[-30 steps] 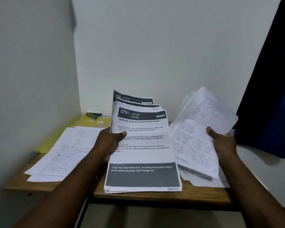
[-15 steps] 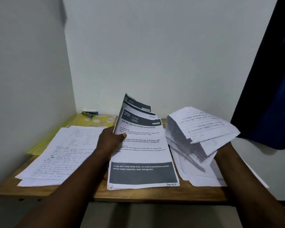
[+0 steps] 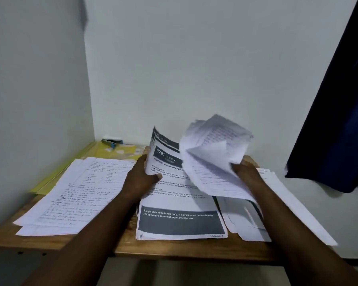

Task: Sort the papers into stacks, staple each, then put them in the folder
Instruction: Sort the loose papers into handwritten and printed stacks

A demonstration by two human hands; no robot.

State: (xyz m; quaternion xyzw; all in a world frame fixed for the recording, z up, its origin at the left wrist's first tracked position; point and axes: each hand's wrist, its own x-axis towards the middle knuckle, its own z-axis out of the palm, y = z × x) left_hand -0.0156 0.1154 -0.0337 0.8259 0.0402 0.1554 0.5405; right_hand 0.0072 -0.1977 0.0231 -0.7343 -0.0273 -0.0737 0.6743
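At the centre of the frame, the top white printed sheet with dark grey bands [image 3: 174, 195] bears "3791" in large white figures in its upper dark box, with "KITCHEN" beside it. Below runs the bold heading "Refill dish soap into multiple", its end hidden. The small body print is too fine to read surely. The dark band low on this sheet reads "Large dish soap bottle (full), 3-4 small pump bottles (empty, pump heads separate), open storage box". A handwritten "Page no" stands at its lower right corner. The second printed sheet [image 3: 165, 139] behind it shows "KITCHEN" on its dark header, but its number is blurred. The flat handwritten white pages [image 3: 81, 193] at left and the curled handwritten bundle [image 3: 215, 145] right of centre cannot be read.
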